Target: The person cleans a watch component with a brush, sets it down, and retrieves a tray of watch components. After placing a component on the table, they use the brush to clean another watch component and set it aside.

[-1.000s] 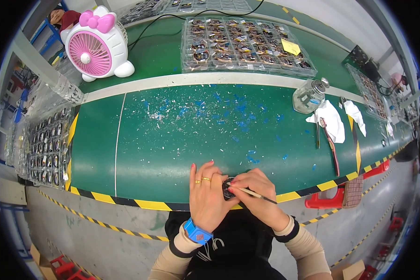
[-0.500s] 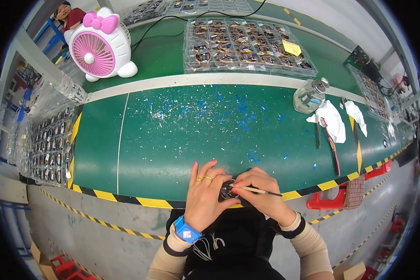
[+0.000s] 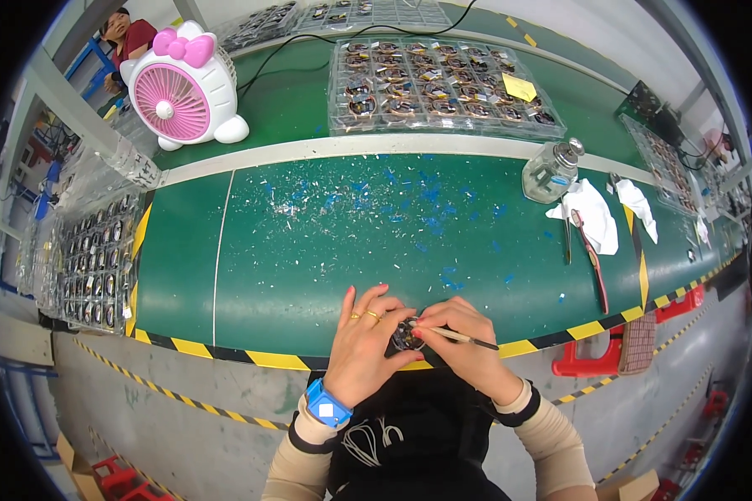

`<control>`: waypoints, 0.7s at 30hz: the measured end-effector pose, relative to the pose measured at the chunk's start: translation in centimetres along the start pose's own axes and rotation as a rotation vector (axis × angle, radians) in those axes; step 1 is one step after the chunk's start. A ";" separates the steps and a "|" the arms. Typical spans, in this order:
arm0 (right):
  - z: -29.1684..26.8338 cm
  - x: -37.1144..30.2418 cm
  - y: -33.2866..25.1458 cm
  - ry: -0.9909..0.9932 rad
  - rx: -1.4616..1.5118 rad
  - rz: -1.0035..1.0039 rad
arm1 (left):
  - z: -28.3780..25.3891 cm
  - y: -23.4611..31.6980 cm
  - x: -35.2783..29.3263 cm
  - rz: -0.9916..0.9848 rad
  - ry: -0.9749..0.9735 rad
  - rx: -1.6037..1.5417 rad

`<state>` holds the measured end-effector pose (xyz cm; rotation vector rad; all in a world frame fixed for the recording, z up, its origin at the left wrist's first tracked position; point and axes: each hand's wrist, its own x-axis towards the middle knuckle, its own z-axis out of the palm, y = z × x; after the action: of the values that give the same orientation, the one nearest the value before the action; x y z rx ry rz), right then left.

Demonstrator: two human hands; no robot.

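At the table's near edge my left hand grips a small round electronic part between thumb and fingers. It is dark, with tiny bright details too small to make out. My right hand is closed in a pinch around a thin wooden stick, pale along the shaft and dark at its outer end. The stick's inner tip reaches the part's upper face; my right fingertips hide the exact contact. Around my left wrist sits a blue band.
White and blue scraps litter the green table. A glass jar, white tissue and red-handled tool lie at right. Behind a ledge stand a pink-and-white fan and a clear tray of round parts; another tray is at left.
Both hands have shifted slightly left in the picture, still holding the part and the stick. More of the part's face shows. At the far left, another person's hand has come into view.
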<state>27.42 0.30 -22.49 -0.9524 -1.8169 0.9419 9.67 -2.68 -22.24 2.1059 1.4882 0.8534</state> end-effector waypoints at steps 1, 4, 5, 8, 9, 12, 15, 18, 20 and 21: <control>-0.2 -0.1 -0.1 0.010 0.007 0.010 | 0.0 -0.1 0.0 0.025 -0.019 0.014; -0.5 -0.4 -0.3 0.055 0.020 0.025 | -0.4 0.3 0.1 0.082 -0.052 0.052; -0.5 -0.4 -0.4 0.074 0.030 0.036 | -0.5 0.9 -0.1 0.023 0.010 0.018; -0.5 -0.7 -1.2 0.056 0.026 -0.013 | -0.4 3.0 -0.9 -0.093 0.138 -0.044; -0.5 -0.8 -1.3 0.048 0.018 -0.030 | 0.1 3.7 -1.1 -0.130 0.181 0.033; -0.7 -0.9 -1.5 0.047 0.009 -0.039 | 1.0 4.4 -1.0 -0.203 0.264 0.185; -0.9 -1.2 -1.4 0.075 0.010 0.002 | 1.6 3.9 -0.5 -0.127 0.276 0.221; -0.9 -1.3 -1.1 0.133 0.026 0.082 | 1.8 4.0 -0.4 -0.133 0.282 0.193; -1.0 -1.1 -0.8 0.103 0.021 0.013 | 1.9 3.9 -0.3 -0.136 0.286 0.180; -0.9 -1.0 -0.7 0.089 0.018 -0.021 | 1.8 3.8 -0.2 -0.136 0.283 0.180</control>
<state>28.46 -0.68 -21.89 -0.9470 -1.7382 0.8877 13.45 -4.14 -21.20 2.0417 1.8941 1.0337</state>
